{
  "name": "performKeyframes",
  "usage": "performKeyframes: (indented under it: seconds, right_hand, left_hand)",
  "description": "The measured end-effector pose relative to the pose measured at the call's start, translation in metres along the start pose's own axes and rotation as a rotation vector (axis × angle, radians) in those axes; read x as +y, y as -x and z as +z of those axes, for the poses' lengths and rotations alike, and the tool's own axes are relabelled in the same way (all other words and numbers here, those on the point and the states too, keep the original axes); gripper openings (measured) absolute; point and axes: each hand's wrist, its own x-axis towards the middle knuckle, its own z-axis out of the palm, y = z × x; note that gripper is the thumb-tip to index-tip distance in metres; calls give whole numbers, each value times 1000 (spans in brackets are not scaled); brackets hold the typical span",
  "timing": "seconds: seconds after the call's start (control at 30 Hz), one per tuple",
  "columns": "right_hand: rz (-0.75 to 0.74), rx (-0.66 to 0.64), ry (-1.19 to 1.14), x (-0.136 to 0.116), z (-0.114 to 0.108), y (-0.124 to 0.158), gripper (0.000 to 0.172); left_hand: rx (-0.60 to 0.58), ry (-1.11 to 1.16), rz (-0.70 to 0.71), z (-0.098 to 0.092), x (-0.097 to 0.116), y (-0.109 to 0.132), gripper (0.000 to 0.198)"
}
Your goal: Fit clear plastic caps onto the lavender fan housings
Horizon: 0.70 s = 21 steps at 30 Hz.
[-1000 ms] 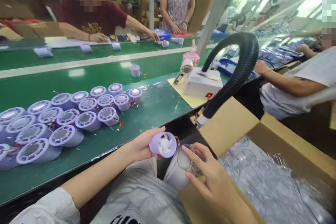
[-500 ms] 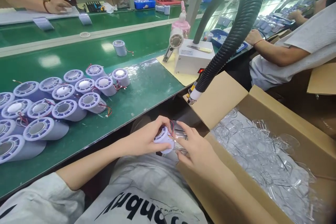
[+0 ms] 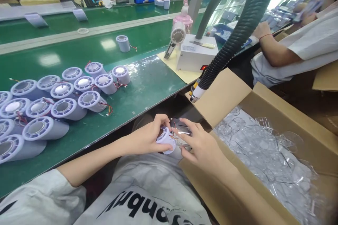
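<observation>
Fan housing [image 3: 165, 140] in lilac plastic sits in the lower middle of the frame, above the person's lap and clear of the worktop [image 3: 148, 88]. The left hand [image 3: 144, 137] is closed around it, thumb and fingers wrapping its round body. Against its right side lies a clear cover [image 3: 182, 134], gripped lightly by the right hand [image 3: 203, 146], whose fingers fan out over it. Thin red wires [image 3: 173, 125] stick up just where the two parts meet.

The main risk looks to be those wires. If the cover is pressed home while they lie across the joint, they could be pinched or torn. The cover is slick and held only at the fingertips, so a skewed push could also pop it loose into the lap.

To the right an open cardboard box [image 3: 232, 91] holds a heap of clear parts [image 3: 264, 154]. At the left of the frame a batch of lilac housings [image 3: 66, 95] lies on the green worktop. Above, a black corrugated hose [image 3: 237, 35] curves down beside a white control box [image 3: 195, 56]. A co-worker's arm [image 3: 274, 52] rests at the upper right.
</observation>
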Motion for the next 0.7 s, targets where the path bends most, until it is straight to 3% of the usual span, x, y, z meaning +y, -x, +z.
performKeyframes:
  seconds: [0.13, 0.27, 0.3, 0.43, 0.57, 0.7]
  right_hand:
    - [12, -57, -73, 4, 5, -3, 31]
    - [140, -97, -472, 4, 3, -4, 8]
    - [179, -83, -574, 3, 1, -4, 7]
    - [342, 25, -803, -1, -4, -5, 30]
    - [489, 123, -992, 2, 0, -4, 32]
    - [560, 169, -1237, 9, 4, -2, 31]
  left_hand:
    - [-44, -96, -30, -6, 4, 0, 58]
    - [-27, -150, 51, -6, -6, -2, 65]
    - [11, -147, 68, -5, -11, -2, 64]
    - [140, -51, 88, 6, -28, 0, 64]
    - [38, 145, 29, 13, -29, 3, 73]
    - [-60, 499, -121, 15, -19, 3, 68]
